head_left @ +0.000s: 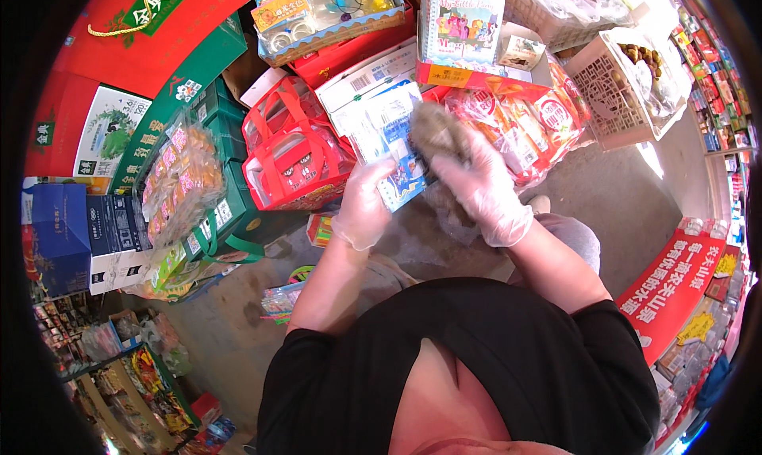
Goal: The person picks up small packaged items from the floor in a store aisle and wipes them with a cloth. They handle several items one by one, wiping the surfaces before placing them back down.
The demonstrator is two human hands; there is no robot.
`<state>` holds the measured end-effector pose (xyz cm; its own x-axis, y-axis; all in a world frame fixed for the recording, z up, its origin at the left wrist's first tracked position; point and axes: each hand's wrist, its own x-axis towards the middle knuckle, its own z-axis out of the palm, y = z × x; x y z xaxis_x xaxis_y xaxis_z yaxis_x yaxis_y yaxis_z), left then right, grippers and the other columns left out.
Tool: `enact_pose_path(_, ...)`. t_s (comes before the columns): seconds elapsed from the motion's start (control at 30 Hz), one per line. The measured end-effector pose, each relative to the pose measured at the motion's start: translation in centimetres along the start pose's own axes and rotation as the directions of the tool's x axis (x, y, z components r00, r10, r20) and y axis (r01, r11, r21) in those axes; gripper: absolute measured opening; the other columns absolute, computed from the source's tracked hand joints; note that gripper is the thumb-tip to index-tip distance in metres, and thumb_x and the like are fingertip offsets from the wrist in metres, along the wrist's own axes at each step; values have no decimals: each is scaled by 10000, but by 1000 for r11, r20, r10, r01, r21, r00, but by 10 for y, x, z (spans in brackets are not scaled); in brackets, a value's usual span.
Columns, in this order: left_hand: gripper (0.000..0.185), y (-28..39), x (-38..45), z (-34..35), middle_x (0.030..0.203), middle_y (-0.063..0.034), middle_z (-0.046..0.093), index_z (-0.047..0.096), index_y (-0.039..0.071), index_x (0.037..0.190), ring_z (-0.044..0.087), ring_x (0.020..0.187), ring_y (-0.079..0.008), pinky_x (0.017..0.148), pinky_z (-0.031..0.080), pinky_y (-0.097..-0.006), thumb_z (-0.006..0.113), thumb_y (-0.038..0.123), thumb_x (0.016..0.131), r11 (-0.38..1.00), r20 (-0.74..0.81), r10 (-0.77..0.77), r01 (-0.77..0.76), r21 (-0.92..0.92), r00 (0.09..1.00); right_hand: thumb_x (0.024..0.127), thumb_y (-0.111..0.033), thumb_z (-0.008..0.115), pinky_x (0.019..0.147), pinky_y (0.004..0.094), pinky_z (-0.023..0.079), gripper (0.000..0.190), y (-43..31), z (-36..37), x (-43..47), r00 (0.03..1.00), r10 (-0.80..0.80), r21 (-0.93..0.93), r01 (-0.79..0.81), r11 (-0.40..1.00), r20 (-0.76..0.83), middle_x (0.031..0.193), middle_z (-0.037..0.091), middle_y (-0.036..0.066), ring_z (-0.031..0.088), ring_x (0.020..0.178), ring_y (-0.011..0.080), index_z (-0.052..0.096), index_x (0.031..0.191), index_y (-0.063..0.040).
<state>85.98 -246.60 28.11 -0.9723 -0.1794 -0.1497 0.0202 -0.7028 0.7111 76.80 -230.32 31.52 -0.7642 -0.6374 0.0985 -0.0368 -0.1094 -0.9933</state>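
Both of my hands wear thin clear plastic gloves. My left hand (367, 204) grips the lower left edge of a flat blue-and-white printed packet (396, 142), thumb on its face. In my right hand (483, 187) is a bunched grey-brown cloth (439, 132), blurred, at the packet's right edge; whether it touches the packet I cannot tell. Just beyond the packet lie white cartons (369, 74). A red-and-white gift bag (294, 157) stands left of my left hand, and plastic-wrapped red-and-white snack packs (524, 125) lie right of my right hand.
An open box with spiral-bound booklets (458, 23) and a blue tray of small toys (351, 32) stand at the back. Plastic baskets (613, 104) are at back right. Green cartons (238, 229) with wrapped pastries (184, 181) rise at left. Shelves line both sides; small goods (283, 300) lie low beside my left forearm.
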Motion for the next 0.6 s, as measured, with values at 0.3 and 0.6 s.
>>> enact_pose_path(0.3,557,-36,-4,14,1416,-98,578,436,1,1525,606,1270,-221,1082,498,-369,536,-3,977,974,12,2,-5,225,1000,852,-104,653,749,466,593,704,-10,5,-9,956,-216,-805,285,521,199,1130,614,179,672,965,396,507,1534,-203)
enact_pose_path(0.6,205,-18,-17,-6,1292,-220,662,701,-77,1122,676,1180,-285,1029,527,-403,633,-30,934,639,114,317,-301,708,942,896,-45,637,779,504,556,621,34,-45,24,953,-244,-791,6,611,-181,993,659,225,673,883,428,545,1496,-176)
